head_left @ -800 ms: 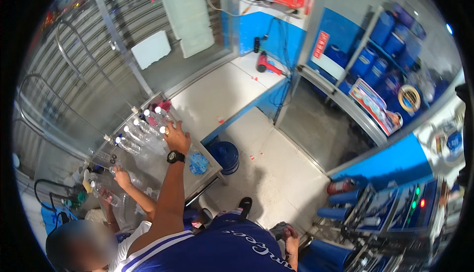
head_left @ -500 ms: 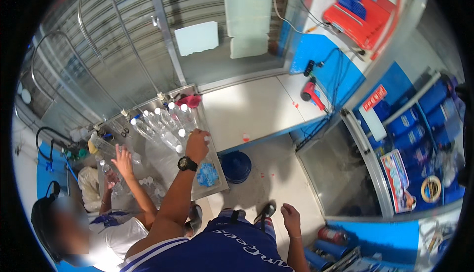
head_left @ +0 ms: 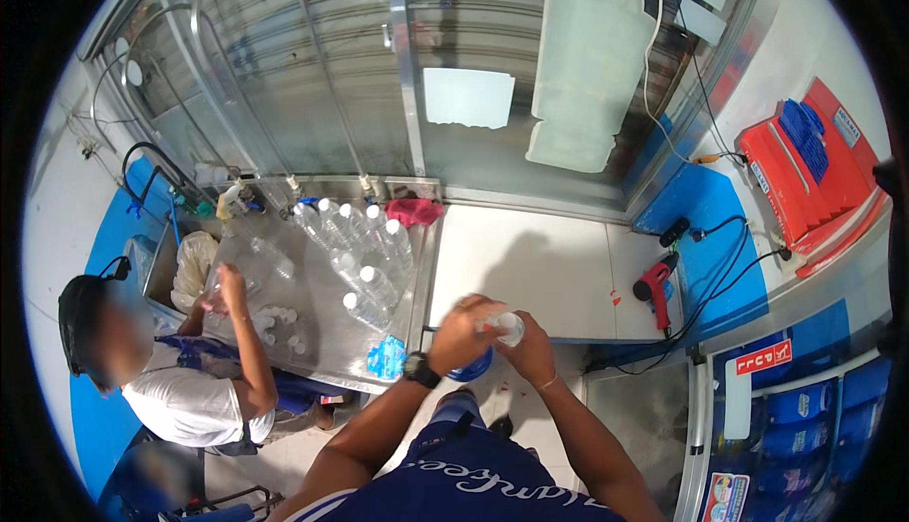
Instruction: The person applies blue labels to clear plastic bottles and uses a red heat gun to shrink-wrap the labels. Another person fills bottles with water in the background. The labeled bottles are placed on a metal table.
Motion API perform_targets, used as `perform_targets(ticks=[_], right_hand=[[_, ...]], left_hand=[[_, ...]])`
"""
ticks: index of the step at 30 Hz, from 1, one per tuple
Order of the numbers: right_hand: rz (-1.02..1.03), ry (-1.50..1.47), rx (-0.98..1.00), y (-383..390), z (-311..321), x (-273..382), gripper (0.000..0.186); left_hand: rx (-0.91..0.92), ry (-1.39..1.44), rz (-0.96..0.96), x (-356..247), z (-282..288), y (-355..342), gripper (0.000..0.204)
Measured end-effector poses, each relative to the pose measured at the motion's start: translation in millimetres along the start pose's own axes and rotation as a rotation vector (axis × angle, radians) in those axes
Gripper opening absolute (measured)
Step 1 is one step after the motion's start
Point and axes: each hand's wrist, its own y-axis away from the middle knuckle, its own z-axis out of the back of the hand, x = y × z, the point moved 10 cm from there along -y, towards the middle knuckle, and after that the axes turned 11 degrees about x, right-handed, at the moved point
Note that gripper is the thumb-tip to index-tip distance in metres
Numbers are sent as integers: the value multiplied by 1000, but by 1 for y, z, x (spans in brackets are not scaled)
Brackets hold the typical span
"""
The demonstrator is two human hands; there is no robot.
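In front of me, above my legs, my left hand [head_left: 469, 333] and my right hand [head_left: 530, 356] close round a clear plastic bottle [head_left: 507, 331] with its top toward me; its lower part is hidden by my fingers. To the left, several clear bottles with white caps [head_left: 374, 285] rest on a steel sink counter [head_left: 423, 247]. A pile of small white items [head_left: 279, 328], perhaps caps, and a blue crumpled plastic packet [head_left: 386, 359] lie on the same counter.
A co-worker [head_left: 189, 389] at my left works at the sink with both hands. A white tiled ledge [head_left: 511, 266] adjoins the counter, with a red heat gun [head_left: 653, 290] and cables at its right end. A glass door [head_left: 757, 408] with blue containers behind it stands at lower right.
My left hand has come away from the bottle group toward the middle with a bottle. My right hand has risen to meet it. The view has turned toward the counter and shutter.
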Motion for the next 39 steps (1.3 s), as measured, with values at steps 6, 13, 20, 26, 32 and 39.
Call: perform_targets(ticks=[6,13,20,26,32,39], right_hand=[[24,88,19,-73,7,-57,66],[-51,-73,-73,-159,26,-117,67],[35,-135,-77,-219,25,-143,73],[-12,-100,-81,-252,48,-167,73],[-9,-187,20,-258,44,-189,92],[-390,-370,-23,-200,-31,-252,97]], left_hand=[[-273,-554,290,124,120,-39,76],[-158,-636,517,216,141,-65,48],[-271,-504,397,163,117,-85,31],[-253,-340,396,169,56,-164,34],[-192,-385,410,187,-8,-234,28],[-95,-328,498,182,7,-218,35]])
